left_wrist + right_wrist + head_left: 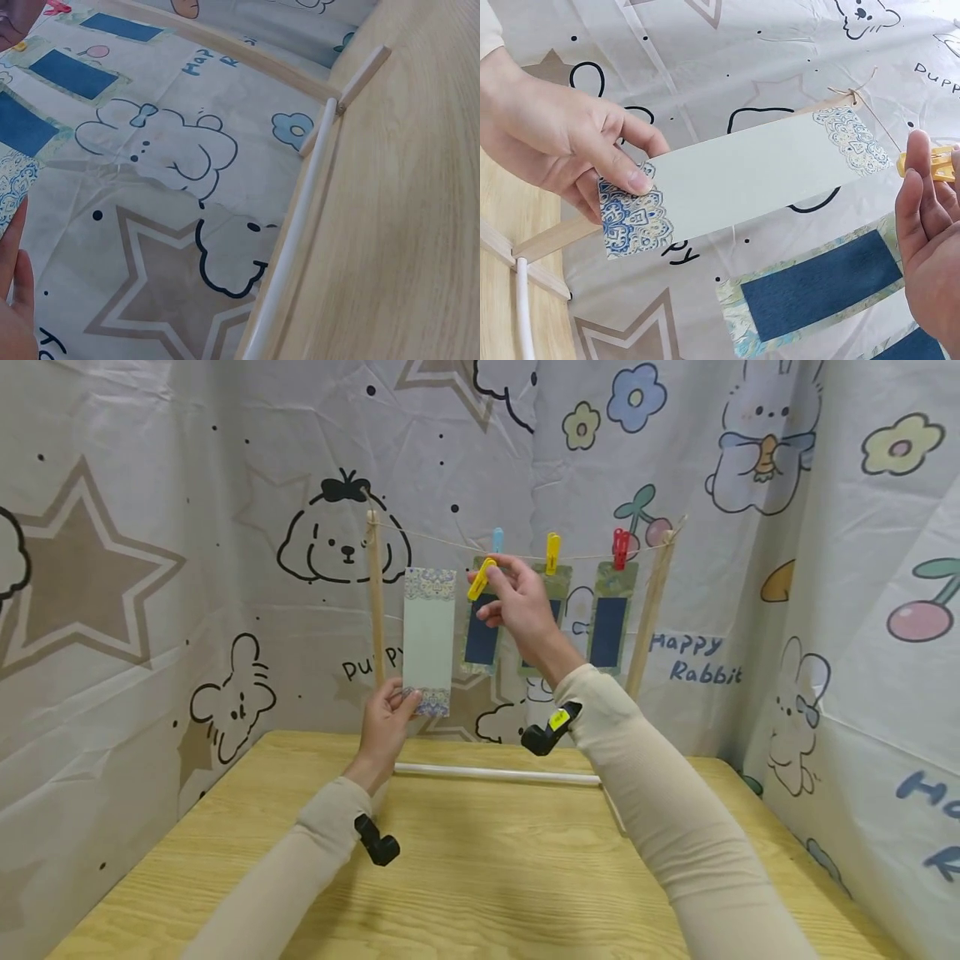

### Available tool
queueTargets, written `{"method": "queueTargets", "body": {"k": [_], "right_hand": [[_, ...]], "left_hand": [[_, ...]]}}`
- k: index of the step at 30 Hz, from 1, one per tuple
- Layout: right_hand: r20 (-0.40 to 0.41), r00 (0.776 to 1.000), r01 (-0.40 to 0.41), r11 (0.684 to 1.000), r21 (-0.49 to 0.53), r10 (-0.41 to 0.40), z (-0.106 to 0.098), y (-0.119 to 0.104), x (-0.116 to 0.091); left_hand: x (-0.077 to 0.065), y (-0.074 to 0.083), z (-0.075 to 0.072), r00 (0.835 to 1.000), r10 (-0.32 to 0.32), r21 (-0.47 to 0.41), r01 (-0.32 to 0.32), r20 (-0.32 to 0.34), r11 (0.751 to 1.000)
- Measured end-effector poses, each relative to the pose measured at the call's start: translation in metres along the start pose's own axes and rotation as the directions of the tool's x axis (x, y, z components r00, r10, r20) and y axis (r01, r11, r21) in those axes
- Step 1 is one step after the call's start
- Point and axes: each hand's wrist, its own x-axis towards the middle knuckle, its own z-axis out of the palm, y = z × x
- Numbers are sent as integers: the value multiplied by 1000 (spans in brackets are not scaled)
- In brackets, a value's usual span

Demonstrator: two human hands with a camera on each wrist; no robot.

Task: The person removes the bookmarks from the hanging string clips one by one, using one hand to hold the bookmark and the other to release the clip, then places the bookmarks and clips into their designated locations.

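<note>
Left hand: pinching upright pale-green rectangular paper card with blue-patterned ends by lower end, presumably keeping top free | right hand: pinching yellow plastic clothespin | card location: below thin tan twine, head view

Table: one, light wood-grain top, rounded far corners. Standing on it, toward the far side: one wooden frame; two posts, bar-shaped feet, white rod spanning low between the posts.
</note>
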Motion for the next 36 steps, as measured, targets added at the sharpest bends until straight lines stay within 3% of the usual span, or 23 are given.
{"method": "queueTargets", "body": {"k": [7, 17, 26, 36], "right_hand": [[12, 1000, -17, 1000, -4, 17, -10, 5, -13], [52, 998, -19, 999, -45, 22, -26, 21, -36], [53, 998, -34, 999, -42, 36, -43, 30, -58], [12, 999, -46, 998, -40, 46, -54, 40, -72]], "left_hand": [[-8, 0, -1, 1000, -11, 39, 10, 22, 999], [-26, -2, -5, 993, -114, 45, 114, -17, 992], [-38, -9, -10, 996, -84, -10, 84, -15, 996], [-50, -16, -16, 995, -93, 33, 94, -46, 995]]}}
